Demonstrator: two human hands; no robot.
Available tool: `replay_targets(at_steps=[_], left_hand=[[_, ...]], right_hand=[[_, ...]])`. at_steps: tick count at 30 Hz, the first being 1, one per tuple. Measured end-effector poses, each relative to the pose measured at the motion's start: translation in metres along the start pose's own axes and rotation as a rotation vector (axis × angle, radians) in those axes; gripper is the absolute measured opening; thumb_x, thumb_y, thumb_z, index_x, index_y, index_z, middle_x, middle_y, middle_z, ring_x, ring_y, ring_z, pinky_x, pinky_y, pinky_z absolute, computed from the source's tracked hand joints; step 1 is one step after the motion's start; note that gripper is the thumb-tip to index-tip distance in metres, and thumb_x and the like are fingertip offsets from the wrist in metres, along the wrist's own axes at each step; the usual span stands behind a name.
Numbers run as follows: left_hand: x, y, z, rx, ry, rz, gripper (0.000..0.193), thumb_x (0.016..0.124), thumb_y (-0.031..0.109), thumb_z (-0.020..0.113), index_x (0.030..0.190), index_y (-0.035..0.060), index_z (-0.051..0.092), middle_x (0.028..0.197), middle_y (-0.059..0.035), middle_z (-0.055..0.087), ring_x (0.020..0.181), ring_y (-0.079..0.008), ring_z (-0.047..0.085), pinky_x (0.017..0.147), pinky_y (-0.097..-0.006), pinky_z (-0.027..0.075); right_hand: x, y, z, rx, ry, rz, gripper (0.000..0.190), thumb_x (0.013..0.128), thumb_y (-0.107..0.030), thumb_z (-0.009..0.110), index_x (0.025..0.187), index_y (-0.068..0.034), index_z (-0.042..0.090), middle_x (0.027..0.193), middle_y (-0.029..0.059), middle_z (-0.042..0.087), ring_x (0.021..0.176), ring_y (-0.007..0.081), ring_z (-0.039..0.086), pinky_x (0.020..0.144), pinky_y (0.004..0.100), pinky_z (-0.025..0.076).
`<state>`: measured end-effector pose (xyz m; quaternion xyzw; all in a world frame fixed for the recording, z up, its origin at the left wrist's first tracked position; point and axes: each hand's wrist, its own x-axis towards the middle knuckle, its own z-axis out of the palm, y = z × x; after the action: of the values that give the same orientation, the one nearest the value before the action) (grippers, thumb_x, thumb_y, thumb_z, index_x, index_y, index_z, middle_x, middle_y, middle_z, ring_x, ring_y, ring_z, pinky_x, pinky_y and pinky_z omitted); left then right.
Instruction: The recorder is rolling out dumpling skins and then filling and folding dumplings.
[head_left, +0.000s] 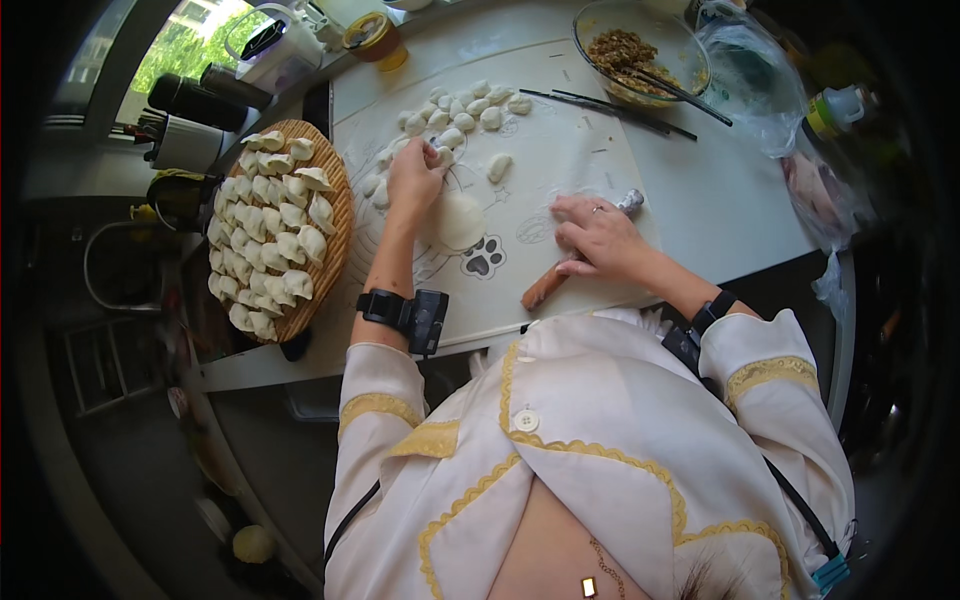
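Note:
My left hand reaches over small dough pieces, its thumb and fingertips closed at one of them; whether it grips that piece is unclear. A flat round dough wrapper lies on the pale printed pastry mat, just right of my left wrist. Over a wooden rolling pin at the mat's right rests my right hand, fingers spread and the thumb along the pin. A single dough piece sits apart from the group. Filled dumplings cover a round woven tray on the left.
A glass bowl of filling, with chopsticks in it, stands at the back right. Dark sticks lie before it. Plastic bags are at the far right. A jar and a black bottle stand near the window.

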<state>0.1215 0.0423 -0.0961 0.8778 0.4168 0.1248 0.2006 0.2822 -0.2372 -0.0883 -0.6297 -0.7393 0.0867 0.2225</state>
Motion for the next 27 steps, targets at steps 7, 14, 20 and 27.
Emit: replay_targets(at_steps=[7, 14, 20, 27], left_hand=[[-0.039, 0.050, -0.001, -0.629, -0.655, 0.083, 0.027, 0.067, 0.004, 0.079, 0.085, 0.0013, 0.059, 0.076, -0.0059, 0.064, 0.070, -0.0126, 0.063, 0.065, -0.0252, 0.049], [-0.068, 0.074, 0.020, -0.385, -0.788, 0.126, 0.026, 0.069, 0.010, 0.074, 0.091, -0.0032, 0.069, 0.080, -0.0160, 0.070, 0.072, -0.0222, 0.068, 0.066, -0.0328, 0.053], [-0.067, 0.083, 0.012, -0.118, -0.744, 0.263, 0.021, 0.078, 0.012, 0.067, 0.093, -0.0004, 0.071, 0.076, -0.0155, 0.069, 0.071, -0.0266, 0.067, 0.069, -0.0348, 0.052], [-0.063, 0.075, 0.019, -0.169, -0.640, 0.206, 0.020, 0.078, 0.015, 0.067, 0.092, 0.0009, 0.071, 0.079, -0.0172, 0.069, 0.074, -0.0292, 0.067, 0.070, -0.0362, 0.052]], right_hand=[[-0.028, 0.009, 0.010, -0.023, 0.090, 0.133, 0.029, 0.075, -0.033, 0.070, 0.083, -0.009, 0.055, 0.104, 0.0091, 0.053, 0.101, 0.0264, 0.053, 0.085, 0.0398, 0.044], [-0.004, -0.006, 0.018, -0.223, 0.064, 0.324, 0.041, 0.085, -0.033, 0.060, 0.119, -0.011, 0.054, 0.125, 0.0098, 0.050, 0.120, 0.0268, 0.045, 0.102, 0.0460, 0.033], [0.068, 0.010, 0.035, -0.292, 0.222, 0.268, 0.056, 0.089, -0.034, 0.056, 0.140, -0.017, 0.039, 0.146, 0.0091, 0.027, 0.142, 0.0259, 0.018, 0.113, 0.0586, 0.013], [0.124, 0.026, 0.043, -0.305, 0.393, 0.105, 0.055, 0.088, -0.025, 0.059, 0.139, -0.015, 0.039, 0.143, 0.0100, 0.031, 0.139, 0.0271, 0.025, 0.111, 0.0592, 0.020]])
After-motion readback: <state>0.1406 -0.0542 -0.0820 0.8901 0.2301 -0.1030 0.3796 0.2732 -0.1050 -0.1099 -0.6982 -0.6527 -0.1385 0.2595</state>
